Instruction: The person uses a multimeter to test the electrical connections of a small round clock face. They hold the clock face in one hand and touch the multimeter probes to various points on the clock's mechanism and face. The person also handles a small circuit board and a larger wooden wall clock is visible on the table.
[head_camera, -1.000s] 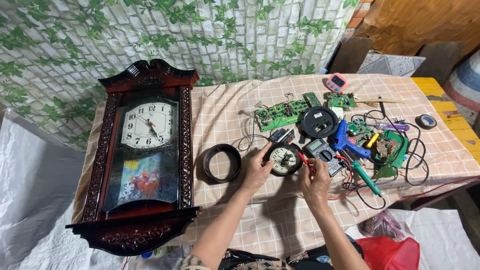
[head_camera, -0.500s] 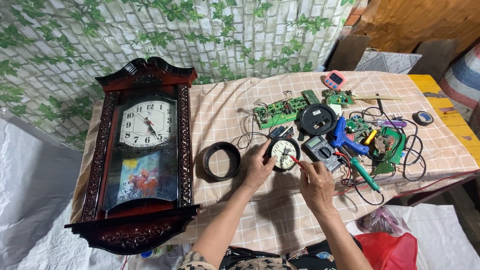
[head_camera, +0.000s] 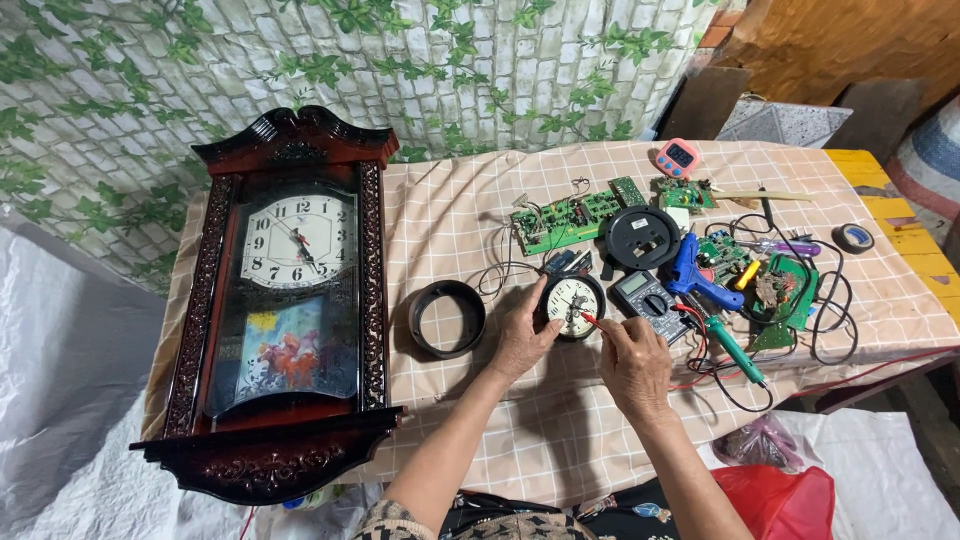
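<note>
From the head view, the left hand (head_camera: 520, 343) curls its fingers around the rim of a small round clock (head_camera: 572, 303) lying face-up on the checked surface (head_camera: 450, 215), while the right hand (head_camera: 633, 362) pinches a red-tipped probe (head_camera: 588, 320) to the dial. A slip could bend the thin hands or scratch the face. Wires just right of the fingers may snag. Beyond lie a dark meter (head_camera: 648, 297), green circuit boards (head_camera: 565, 218) and a pink timer (head_camera: 680, 157).
</note>
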